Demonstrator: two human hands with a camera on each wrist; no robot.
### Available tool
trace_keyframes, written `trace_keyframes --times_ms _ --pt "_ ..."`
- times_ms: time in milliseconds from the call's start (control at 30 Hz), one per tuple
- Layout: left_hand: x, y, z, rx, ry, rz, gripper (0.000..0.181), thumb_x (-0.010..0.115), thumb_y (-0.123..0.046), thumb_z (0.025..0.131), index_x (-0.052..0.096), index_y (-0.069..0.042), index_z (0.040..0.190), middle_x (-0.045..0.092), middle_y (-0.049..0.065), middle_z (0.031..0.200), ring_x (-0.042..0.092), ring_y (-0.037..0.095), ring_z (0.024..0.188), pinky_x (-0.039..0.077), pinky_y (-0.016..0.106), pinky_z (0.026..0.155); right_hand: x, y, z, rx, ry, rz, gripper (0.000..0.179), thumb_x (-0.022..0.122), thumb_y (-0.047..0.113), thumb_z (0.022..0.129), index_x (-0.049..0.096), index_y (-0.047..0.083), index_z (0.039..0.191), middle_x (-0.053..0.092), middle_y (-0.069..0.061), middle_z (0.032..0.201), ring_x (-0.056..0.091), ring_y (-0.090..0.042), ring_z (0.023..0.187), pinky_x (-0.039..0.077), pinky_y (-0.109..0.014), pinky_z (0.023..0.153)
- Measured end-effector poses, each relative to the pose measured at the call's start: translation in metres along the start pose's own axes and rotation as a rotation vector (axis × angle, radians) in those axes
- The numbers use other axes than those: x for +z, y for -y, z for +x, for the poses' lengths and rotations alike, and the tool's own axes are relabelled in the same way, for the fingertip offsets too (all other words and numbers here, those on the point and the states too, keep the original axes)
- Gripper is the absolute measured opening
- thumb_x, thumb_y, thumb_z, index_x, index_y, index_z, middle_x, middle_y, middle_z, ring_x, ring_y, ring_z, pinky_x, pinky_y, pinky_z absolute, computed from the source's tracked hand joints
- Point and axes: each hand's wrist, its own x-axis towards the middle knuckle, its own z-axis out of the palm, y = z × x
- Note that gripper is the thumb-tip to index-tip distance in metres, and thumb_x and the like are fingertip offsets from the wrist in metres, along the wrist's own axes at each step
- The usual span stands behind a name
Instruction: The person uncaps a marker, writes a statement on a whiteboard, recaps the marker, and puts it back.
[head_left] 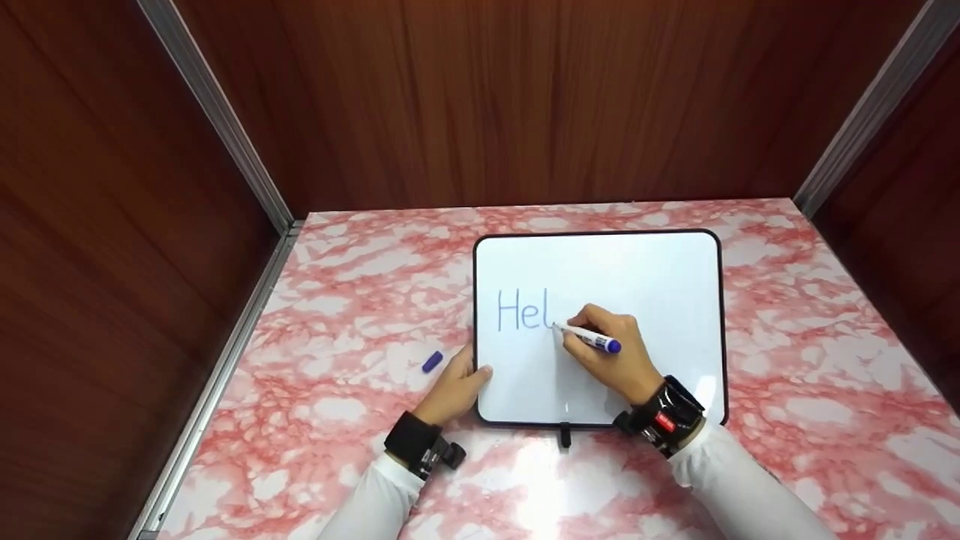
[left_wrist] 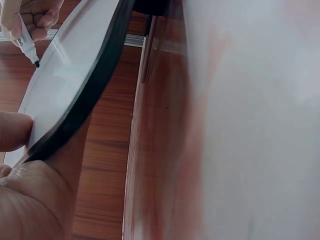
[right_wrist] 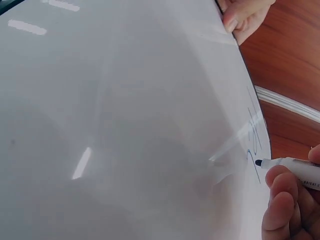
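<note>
A black-framed whiteboard (head_left: 645,277) bears the blue handwritten letters "Hel" on its left half. My right hand (head_left: 615,356) pinches a white marker (head_left: 592,336) with a blue end, its tip at the foot of the "l". In the right wrist view the marker's dark tip (right_wrist: 259,163) is close to the board's surface; contact cannot be told. My left hand (head_left: 455,386) grips the board's left edge, thumb on the white face and the other fingers behind the frame. The left wrist view shows that thumb (left_wrist: 15,131) over the frame.
A blue marker cap (head_left: 432,361) lies on the red-and-white marbled table (head_left: 352,300), left of the board. A small black tab (head_left: 565,435) sticks out below the board's lower edge. Dark wood panels (head_left: 525,105) with metal trim stand behind and at both sides.
</note>
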Motion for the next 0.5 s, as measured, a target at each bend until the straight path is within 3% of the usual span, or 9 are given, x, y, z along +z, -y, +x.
trace_keyframes --times_ms 500 --pt "0.002 -0.004 0.0 -0.033 -0.027 0.021 0.043 0.041 0.005 0.097 0.043 0.002 0.14 0.06 0.02 0.125 0.062 0.029 0.106 0.053 0.039 0.088 -0.006 -0.007 0.02 -0.012 -0.105 -0.021 0.009 0.073 0.005 0.079 0.067 0.004 0.085 0.069 -0.001 0.076 0.058 -0.01 0.058 0.046 -0.019 0.051"
